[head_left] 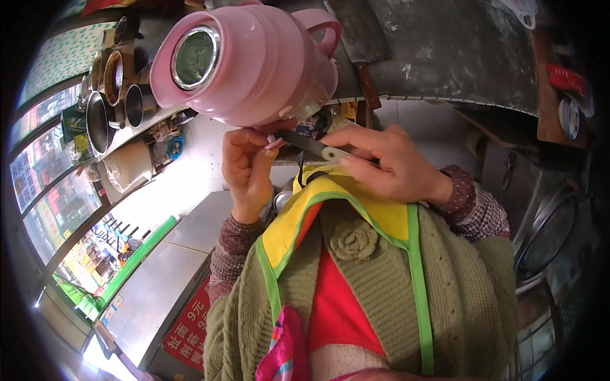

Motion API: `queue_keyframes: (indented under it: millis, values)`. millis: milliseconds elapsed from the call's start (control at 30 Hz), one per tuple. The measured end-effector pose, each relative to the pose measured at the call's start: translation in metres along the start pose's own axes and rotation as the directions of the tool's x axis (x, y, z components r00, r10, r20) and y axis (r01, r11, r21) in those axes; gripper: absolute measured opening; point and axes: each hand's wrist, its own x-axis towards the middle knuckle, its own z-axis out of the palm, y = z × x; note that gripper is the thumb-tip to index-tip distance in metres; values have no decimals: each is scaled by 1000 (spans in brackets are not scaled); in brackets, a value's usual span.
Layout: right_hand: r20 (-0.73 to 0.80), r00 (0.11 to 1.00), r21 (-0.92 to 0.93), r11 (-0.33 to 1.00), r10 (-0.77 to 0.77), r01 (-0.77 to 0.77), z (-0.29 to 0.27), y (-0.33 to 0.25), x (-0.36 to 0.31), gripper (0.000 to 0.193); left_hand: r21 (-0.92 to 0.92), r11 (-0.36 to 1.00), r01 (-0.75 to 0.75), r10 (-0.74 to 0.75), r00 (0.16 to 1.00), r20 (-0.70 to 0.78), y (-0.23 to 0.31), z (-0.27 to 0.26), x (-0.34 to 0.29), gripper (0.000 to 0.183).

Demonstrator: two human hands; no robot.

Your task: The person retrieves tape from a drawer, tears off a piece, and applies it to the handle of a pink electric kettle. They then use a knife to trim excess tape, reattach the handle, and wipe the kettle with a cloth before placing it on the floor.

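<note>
Well to the left of the left hand (244,168), dark round metal pans (100,122) are seen, too overlapped to be counted surely. Just beyond that hand, one large pink thermos jug (254,66) with a silver-rimmed round end is set; contact with the fingers cannot be told. It would probably be felt as bulky, smooth and rigid, best lifted by its loop handle.

Between the hands, one small, pinkish, knobbed piece (273,141) is pinched by the left thumb and fingers. It is judged light and fairly firm, possibly slippery, best held by its edge away from the steel. Next to it, the dark blade of one small steel knife with a pale green handle (332,153) is pointed leftward; the handle is gripped between the thumb and bent fingers of the right hand (394,159). The knife is judged light and stiff.

Beyond the right hand, one brown wooden tool handle (366,86) is seen; far to its right, blue-and-white plates (569,119) are stacked, their number unclear.
</note>
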Motion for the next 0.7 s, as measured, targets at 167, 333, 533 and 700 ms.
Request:
queue_keyframes:
  millis: [167, 333, 533, 700]
  values:
    - [-255, 943, 102, 976, 212, -192, -65, 42, -34, 31, 27, 1000, -1, 1, 1000, -9, -4, 1, -2, 11]
    - [-622, 733, -199, 850, 275, -487, -152, 139, -26, 32, 32, 999, -21, 21, 1000, 3, -5, 0, -2, 11]
    - [-373, 794, -863, 493, -479, -108, -98, 107, 12, 35, 42, 998, -40, 40, 999, -4, -5, 4, 0, 12]
    - [-215, 858, -529, 794, -467, 300, 15, 62, 56, 31, 39, 999, -37, 38, 999, -24, -5, 4, 0, 12]
